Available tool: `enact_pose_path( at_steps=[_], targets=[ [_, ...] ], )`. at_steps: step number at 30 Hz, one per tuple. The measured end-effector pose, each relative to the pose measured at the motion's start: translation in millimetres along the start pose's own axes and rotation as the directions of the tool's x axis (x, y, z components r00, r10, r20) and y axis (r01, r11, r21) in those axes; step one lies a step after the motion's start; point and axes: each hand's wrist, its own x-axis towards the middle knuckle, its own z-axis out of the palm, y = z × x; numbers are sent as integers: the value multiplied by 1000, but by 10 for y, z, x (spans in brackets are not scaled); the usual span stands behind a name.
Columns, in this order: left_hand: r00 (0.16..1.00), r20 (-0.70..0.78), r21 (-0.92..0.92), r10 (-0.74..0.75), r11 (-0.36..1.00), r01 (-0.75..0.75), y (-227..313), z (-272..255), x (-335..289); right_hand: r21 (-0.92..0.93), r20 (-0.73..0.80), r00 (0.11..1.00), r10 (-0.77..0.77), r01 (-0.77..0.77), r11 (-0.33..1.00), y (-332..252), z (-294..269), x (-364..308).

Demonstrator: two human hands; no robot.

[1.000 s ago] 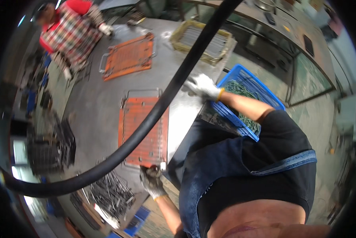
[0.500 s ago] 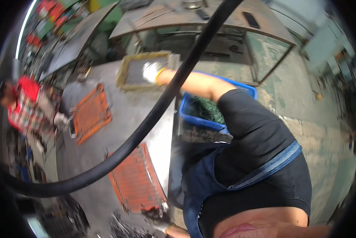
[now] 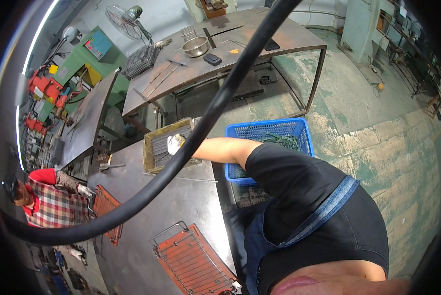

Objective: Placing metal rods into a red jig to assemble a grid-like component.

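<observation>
Red-orange board is flat, roughly rectangular, w/ a dark wire rack of parallel bars on top and a wire loop poking past the end nearer the tray. It's lying on the metal bench, bottom bit cut off by the frame. Tray's farther up the bench, grubby yellowish rim, w/ thin grey rods lined up side by side in it. Our R hand (white glove, yellow cuff) is at the rods, toward the tray's right side; the board's well apart from it. Fingers too small to read tbh, so we can't tell if they're spread or pinching a rod. L hand: can't make it out at the bottom edge, so idk if it's spread or closed. FYI blue basket w/ green stuff sits just beside the bench, partly behind our R arm.
</observation>
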Motion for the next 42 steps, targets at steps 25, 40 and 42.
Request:
enact_pose_path(
  at_steps=[25,40,42],
  targets=[
    [993,-116,-67,3,998,-11,38,-413,-64,20,-142,989,-50,54,998,39,-294,24],
    [958,-286,-522,-22,842,-136,211,-644,31,884,349,894,-281,-215,414,515,-540,0],
    [969,-242,-534,-44,840,-95,290,-591,22,910,134,968,-210,-36,412,540,-544,-78]
  ],
)
